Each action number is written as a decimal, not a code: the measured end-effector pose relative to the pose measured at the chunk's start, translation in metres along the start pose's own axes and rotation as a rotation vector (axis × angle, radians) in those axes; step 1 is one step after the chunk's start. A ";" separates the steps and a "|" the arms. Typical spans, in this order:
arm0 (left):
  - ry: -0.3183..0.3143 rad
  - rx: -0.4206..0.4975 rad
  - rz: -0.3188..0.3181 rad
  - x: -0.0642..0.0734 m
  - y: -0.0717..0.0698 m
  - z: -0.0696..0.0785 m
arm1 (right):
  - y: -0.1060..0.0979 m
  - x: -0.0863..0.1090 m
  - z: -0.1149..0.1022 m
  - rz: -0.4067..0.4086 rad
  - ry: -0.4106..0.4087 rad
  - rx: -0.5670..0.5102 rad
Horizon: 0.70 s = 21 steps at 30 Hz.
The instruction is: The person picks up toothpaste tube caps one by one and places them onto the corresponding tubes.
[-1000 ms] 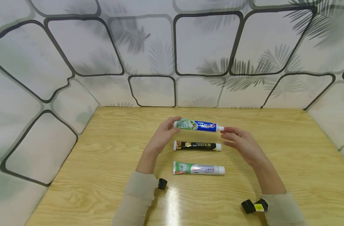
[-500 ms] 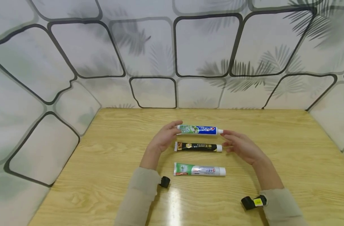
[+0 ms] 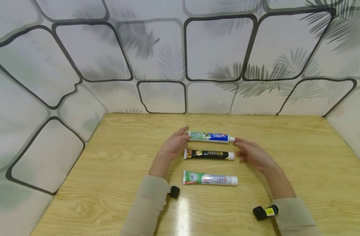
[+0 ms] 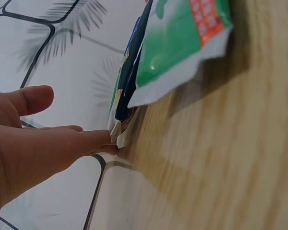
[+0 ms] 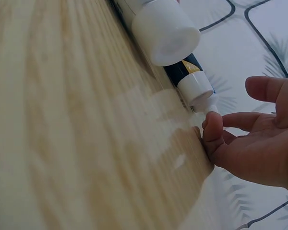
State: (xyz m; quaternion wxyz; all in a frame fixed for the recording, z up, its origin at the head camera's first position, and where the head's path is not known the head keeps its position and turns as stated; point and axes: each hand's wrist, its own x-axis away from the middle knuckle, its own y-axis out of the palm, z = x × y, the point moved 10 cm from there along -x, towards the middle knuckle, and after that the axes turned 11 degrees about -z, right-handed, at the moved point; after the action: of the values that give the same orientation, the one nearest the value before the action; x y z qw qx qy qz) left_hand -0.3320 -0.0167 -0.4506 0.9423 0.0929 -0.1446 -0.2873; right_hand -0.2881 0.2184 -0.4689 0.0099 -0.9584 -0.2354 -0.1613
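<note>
Three toothpaste tubes lie in parallel on the wooden table, caps to the right. The farthest is a blue-and-green toothpaste tube (image 3: 209,137), the middle one a black toothpaste tube (image 3: 209,154), the nearest a green-and-white toothpaste tube (image 3: 210,178). At the flat left end of the blue-and-green tube is my left hand (image 3: 175,144), its fingers extended against that end and its thumb held apart in the left wrist view. My right hand (image 3: 253,154) has its fingertips at the white cap of the same tube; in the right wrist view its thumb (image 5: 266,89) stands away from the cap.
The wooden table (image 3: 109,170) meets a patterned wall covering (image 3: 218,49) at the back and at both sides. Black wrist cameras (image 3: 174,192) are strapped at both sleeves.
The blue-and-green tube, tilted between both hands a second ago, has come down towards me and now lies level on the table. Both thumbs and fingers have eased off it. The other tubes stay put.
</note>
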 end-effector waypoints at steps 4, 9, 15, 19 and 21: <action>-0.002 -0.002 0.013 -0.002 0.001 -0.001 | 0.001 -0.001 0.001 -0.017 0.004 0.024; -0.012 -0.008 0.019 -0.004 0.003 -0.004 | 0.001 -0.001 0.003 -0.037 0.002 0.036; 0.000 0.030 0.030 -0.003 0.002 -0.005 | 0.000 -0.001 0.004 -0.051 -0.022 0.011; 0.010 0.056 0.025 -0.002 0.001 -0.005 | 0.000 0.000 0.005 -0.060 -0.029 0.012; 0.014 0.062 0.021 -0.004 0.001 -0.006 | -0.001 0.000 0.005 -0.062 -0.033 0.015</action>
State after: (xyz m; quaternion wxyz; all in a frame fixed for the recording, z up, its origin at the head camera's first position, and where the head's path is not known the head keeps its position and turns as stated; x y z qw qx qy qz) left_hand -0.3325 -0.0132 -0.4563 0.9429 0.1227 -0.1477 -0.2721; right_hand -0.2873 0.2200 -0.4738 0.0084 -0.9530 -0.2665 -0.1439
